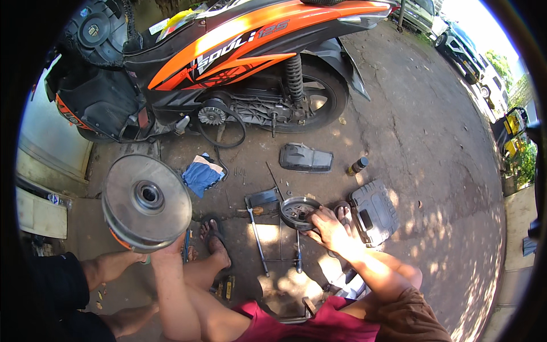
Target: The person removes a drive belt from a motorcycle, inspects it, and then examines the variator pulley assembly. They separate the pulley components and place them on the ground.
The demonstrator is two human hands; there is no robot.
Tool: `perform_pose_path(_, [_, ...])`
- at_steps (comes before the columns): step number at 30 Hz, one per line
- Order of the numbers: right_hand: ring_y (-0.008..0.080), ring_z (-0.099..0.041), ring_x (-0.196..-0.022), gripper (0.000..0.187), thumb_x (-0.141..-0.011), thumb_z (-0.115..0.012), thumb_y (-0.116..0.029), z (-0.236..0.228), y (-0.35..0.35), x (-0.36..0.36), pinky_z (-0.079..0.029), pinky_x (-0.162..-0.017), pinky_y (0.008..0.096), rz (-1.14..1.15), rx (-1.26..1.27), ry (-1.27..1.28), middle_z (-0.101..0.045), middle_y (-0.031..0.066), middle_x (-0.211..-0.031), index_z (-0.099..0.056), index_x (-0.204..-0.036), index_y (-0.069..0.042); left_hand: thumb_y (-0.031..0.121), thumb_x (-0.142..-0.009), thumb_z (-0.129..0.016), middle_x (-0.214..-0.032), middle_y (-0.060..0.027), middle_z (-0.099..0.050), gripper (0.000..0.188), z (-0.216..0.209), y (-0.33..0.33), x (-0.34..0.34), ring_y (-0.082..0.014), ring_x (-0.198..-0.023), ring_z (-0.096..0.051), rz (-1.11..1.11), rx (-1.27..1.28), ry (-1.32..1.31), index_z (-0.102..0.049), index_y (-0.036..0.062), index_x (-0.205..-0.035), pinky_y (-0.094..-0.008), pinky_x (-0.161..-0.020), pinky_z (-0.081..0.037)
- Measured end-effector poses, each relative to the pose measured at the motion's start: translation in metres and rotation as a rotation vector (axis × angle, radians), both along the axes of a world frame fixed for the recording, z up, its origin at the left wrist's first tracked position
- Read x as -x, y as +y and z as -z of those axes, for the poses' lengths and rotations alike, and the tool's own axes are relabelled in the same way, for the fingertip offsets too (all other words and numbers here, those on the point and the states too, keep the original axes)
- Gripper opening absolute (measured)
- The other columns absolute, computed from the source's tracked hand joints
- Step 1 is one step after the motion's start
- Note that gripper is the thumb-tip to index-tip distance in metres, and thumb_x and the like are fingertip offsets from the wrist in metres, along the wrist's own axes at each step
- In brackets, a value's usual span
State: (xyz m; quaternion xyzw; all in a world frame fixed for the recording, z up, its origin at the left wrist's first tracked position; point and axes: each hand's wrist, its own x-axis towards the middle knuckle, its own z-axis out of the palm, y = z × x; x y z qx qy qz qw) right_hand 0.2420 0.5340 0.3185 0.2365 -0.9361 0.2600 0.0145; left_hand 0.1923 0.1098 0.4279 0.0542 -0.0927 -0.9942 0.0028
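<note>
Raised at the left, close to the camera, is a grey metal clutch pulley (122, 188) with a round bore at its centre. My left hand (174, 245) grips it from below at its lower right edge, its fingers mostly hidden behind the disc. Near the middle, my right hand (330, 228) is closed on the right rim of a dark, shallow clutch bell (292, 219), held above the ground and tilted so its inside shows. Beyond both hands, the drive belt (242, 134) hangs in a loop from the finned fan pulley (211, 115) on the scooter.
An orange and black scooter (228, 62) stands across the far side. On the ground lie a black cover (306, 158), blue rag (200, 175), long-handled wrench (257, 242), screwdriver (298, 259), small bottle (358, 166) and black tool case (373, 212). Another person's leg (114, 271) is at left.
</note>
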Motion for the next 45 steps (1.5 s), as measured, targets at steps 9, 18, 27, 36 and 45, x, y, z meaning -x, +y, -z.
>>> perform_pose_path(9, [0.0336, -0.056, -0.115, 0.032, -0.089, -0.053, -0.017, 0.227, 0.073, 0.041, -0.049, -0.089, 0.0469, 0.514, -0.528, -0.198, -0.055, 0.0152, -0.121, -0.058, -0.119, -0.009, 0.042, -0.101, -0.051, -0.140, -0.0092, -0.058, 0.052, 0.009, -0.011, -0.037, -0.0273, -0.127, -0.056, -0.089, 0.108, -0.112, -0.054, 0.0069, -0.138, -0.0476, -0.110, -0.043])
perform_pose_path(18, [0.0415, -0.047, -0.127, 0.046, -0.092, -0.056, -0.013, 0.266, 0.024, 0.026, -0.041, -0.106, 0.0464, 0.668, -0.266, -0.255, -0.049, 0.0235, -0.138, -0.050, -0.137, -0.005, 0.047, -0.100, -0.051, -0.134, -0.0089, -0.062, 0.053, 0.005, 0.022, -0.032, -0.0263, -0.120, -0.061, -0.047, 0.069, -0.075, -0.056, 0.0095, -0.138, -0.0459, -0.103, -0.049])
perform_pose_path(27, [0.0403, -0.055, -0.112, 0.038, -0.089, -0.065, -0.025, 0.247, 0.041, -0.039, -0.044, -0.101, 0.0454, 0.601, -0.532, -0.591, -0.057, 0.0219, -0.119, -0.058, -0.121, -0.006, 0.052, -0.099, -0.052, -0.129, -0.0086, -0.065, 0.055, -0.010, 0.059, -0.013, -0.0252, -0.113, -0.066, -0.020, 0.124, 0.077, -0.057, 0.0121, -0.137, -0.0443, -0.096, -0.056])
perform_pose_path(36, [0.0390, -0.067, -0.089, 0.034, -0.085, -0.073, -0.038, 0.079, 0.007, -0.019, -0.049, -0.092, 0.0469, 0.519, 0.041, -0.266, -0.070, 0.0182, -0.088, -0.071, -0.094, -0.005, 0.047, -0.101, -0.043, -0.117, -0.0109, -0.070, 0.052, -0.050, 0.082, -0.017, -0.0239, -0.097, -0.072, 0.165, 0.050, 0.134, -0.066, 0.0058, -0.123, -0.0396, -0.081, -0.063])
perform_pose_path(45, [0.0264, -0.054, -0.129, 0.066, -0.080, -0.086, -0.017, -0.197, -0.121, -0.077, -0.051, -0.101, 0.0403, 0.147, 1.007, -0.042, -0.053, 0.0145, -0.136, -0.047, -0.132, -0.005, 0.052, -0.098, -0.047, -0.097, -0.0049, -0.071, 0.047, -0.064, 0.118, -0.056, -0.0181, -0.085, -0.071, 0.236, 0.190, 0.010, -0.066, 0.0105, -0.108, -0.0344, -0.076, -0.060])
